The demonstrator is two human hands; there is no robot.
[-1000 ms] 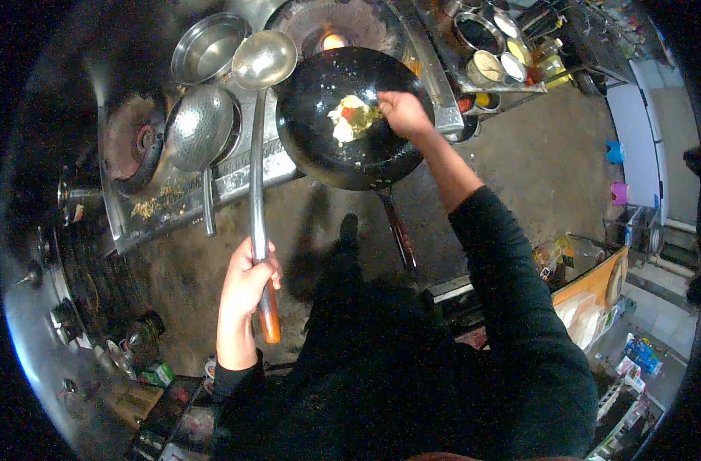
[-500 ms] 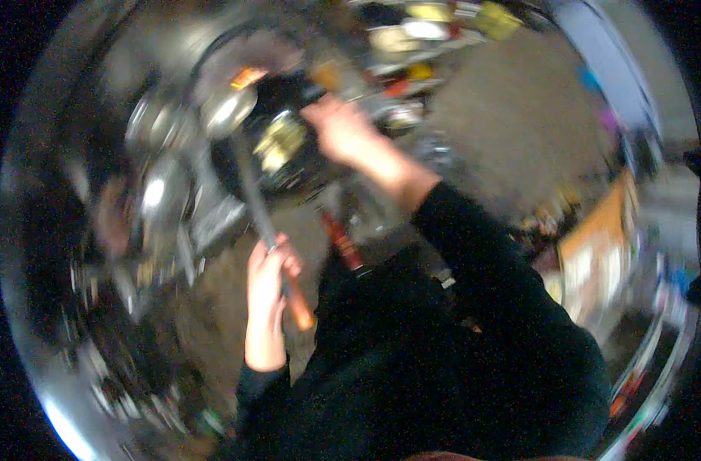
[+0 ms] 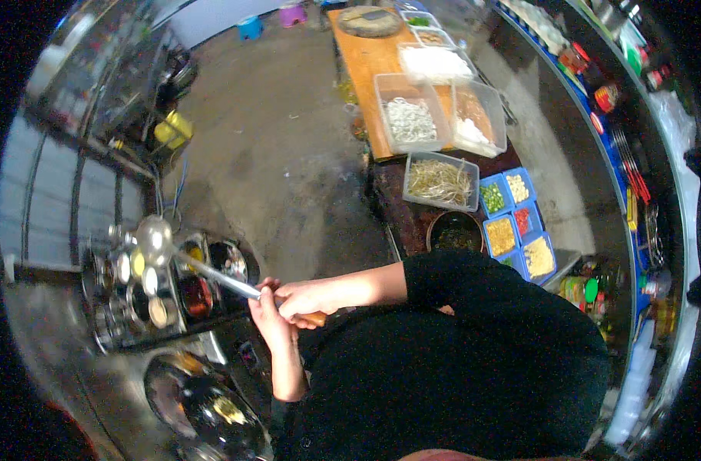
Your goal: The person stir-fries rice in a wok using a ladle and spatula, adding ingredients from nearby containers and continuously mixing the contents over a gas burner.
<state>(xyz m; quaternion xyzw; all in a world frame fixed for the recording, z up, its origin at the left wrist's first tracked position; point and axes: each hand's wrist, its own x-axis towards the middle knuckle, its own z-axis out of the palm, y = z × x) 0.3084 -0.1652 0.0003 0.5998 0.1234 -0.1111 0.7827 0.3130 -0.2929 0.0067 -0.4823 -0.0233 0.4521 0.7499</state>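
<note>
A long metal ladle [image 3: 154, 238] with a wooden handle end reaches out to the left, its round bowl beside a group of seasoning pots [image 3: 147, 296]. My left hand [image 3: 272, 321] is closed around its shaft just above the wooden part. Against it, my right hand [image 3: 308, 299] is closed on the handle too, and the orange wooden tip sticks out below. The two hands overlap, so some fingers are hidden. At the lower left a dark wok [image 3: 247, 442] sits on the stove with pale yellow food [image 3: 229, 409] in it, apart from both hands.
On the right stands a long table with a wooden board [image 3: 358, 65], clear bins of white noodles [image 3: 410, 121], a tub of sprouts [image 3: 440, 181] and blue trays [image 3: 548, 224] of chopped ingredients. Shelves [image 3: 596, 131] with jars line the far right. A yellow container [image 3: 173, 130] stands at the left.
My view has turned right, away from the wok. My right hand has left the wok's edge and come onto the ladle handle beside my left hand, which still holds the ladle.
</note>
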